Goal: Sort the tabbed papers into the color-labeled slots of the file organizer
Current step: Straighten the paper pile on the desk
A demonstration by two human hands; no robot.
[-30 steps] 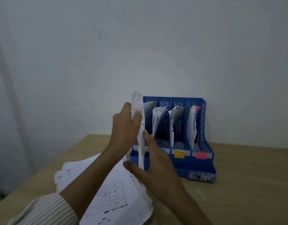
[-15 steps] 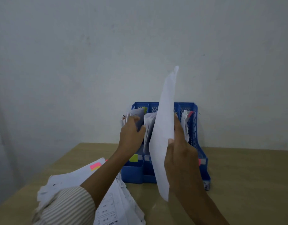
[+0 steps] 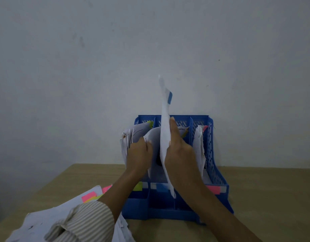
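Note:
A blue file organizer [image 3: 218, 173] stands on the table against the wall, its slots marked by green [image 3: 138, 186], blue [image 3: 161, 187] and pink [image 3: 214, 189] labels. My right hand [image 3: 181, 154] grips a white sheet with a blue tab [image 3: 164, 123], held upright and edge-on over the blue-labeled slot. My left hand [image 3: 139, 154] grips the papers in the organizer's left part [image 3: 133, 137] and pulls them leftward. White papers also stand in the right slot [image 3: 198, 145].
A loose pile of white papers [image 3: 51, 217] with pink and yellow tabs [image 3: 89, 196] lies on the wooden table [image 3: 264, 198] at the lower left, partly under my striped sleeve. A plain wall stands close behind the organizer.
My right hand has carried the upright sheet closer to the organizer, over the blue-labeled slot; its blue tab now shows. My left hand has shifted lower on the papers standing at the left.

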